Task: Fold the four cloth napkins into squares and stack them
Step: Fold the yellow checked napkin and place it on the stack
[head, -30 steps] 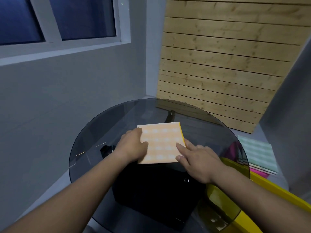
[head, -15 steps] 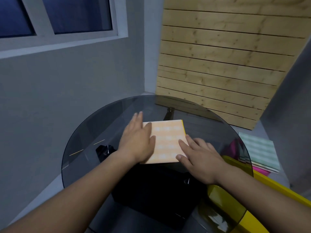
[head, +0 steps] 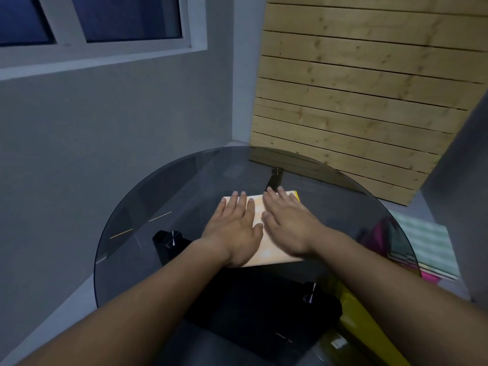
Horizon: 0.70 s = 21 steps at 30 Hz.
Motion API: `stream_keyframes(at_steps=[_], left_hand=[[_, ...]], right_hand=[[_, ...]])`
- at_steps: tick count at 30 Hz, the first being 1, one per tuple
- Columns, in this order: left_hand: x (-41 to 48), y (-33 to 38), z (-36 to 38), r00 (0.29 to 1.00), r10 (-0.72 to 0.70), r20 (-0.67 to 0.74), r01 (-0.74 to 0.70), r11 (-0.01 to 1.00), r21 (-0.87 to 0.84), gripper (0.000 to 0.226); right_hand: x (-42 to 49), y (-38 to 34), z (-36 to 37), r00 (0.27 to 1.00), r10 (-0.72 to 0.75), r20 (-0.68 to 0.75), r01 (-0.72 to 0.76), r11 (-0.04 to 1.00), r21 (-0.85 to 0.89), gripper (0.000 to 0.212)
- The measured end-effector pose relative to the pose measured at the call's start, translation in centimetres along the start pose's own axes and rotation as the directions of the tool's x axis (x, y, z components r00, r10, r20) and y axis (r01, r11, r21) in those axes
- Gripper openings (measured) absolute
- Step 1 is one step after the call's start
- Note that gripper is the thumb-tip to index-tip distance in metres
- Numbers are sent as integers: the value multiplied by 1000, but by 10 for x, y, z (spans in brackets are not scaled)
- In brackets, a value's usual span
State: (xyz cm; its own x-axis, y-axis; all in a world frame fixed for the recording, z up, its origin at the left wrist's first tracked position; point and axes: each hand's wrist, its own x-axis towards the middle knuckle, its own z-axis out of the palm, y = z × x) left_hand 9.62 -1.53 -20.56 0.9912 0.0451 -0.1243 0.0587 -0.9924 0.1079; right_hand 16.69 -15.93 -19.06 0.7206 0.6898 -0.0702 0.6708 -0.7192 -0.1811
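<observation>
Head view, only one. Folded orange napkin (head: 266,253) lies flat at centre frame on the round glass table (head: 158,207), towards the table's far half. Left hand (head: 235,228) and right hand (head: 287,225) are both on it palm down and side by side, fingers straight and pointing to the far edge. Neither grips anything, they just press. Right hand is a bit blurred. Judged step: flattening the finished fold.

Risks:
- Smoked glass looks slick, so a sideways push could slide the whole napkin instead of creasing it.
- A thin yellow edge (head: 297,195) shows at the napkin's upper right corner. The layers may not be flush, and uneven pressure from the two palms could shear them further, leaving the square crooked.
- If the crease is weak, the soft cloth may spring open once the palms come off.

Materials and shapes:
- The napkin is thin cloth, pale orange with a light check, roughly square with crisp straight edges.
- The table is dark tinted glass, a round disc with glints on it, and a black base (head: 258,299) shows through.
- At right of frame, partly seen through the glass, a green checked napkin (head: 422,244) lies flat on top of a pink one (head: 430,277). How many are in that pile is unclear.
- A glossy yellow object (head: 356,313) is at lower right; I can't tell what it is.
- A wooden slat panel (head: 356,101) with knotty planks leans at upper right.
- There's a window (head: 105,22) at upper left above a matte grey wall.
</observation>
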Motion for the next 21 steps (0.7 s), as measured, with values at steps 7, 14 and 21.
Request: stream_keyframes(at_steps=[7, 14, 21], left_hand=[[0, -5, 3, 1000, -25, -10, 24, 999, -34, 72], [1, -5, 3, 997, -76, -1, 76, 995, -70, 79], [-21, -6, -25, 960, -215, -178, 89, 841, -533, 70]], right_hand=[[4, 25, 8, 993, 116, 31, -114, 992, -60, 65], [-1, 33, 3, 981, 180, 74, -176, 983, -57, 64], [-28, 29, -19, 944, 318, -89, -269, 896, 353, 61]])
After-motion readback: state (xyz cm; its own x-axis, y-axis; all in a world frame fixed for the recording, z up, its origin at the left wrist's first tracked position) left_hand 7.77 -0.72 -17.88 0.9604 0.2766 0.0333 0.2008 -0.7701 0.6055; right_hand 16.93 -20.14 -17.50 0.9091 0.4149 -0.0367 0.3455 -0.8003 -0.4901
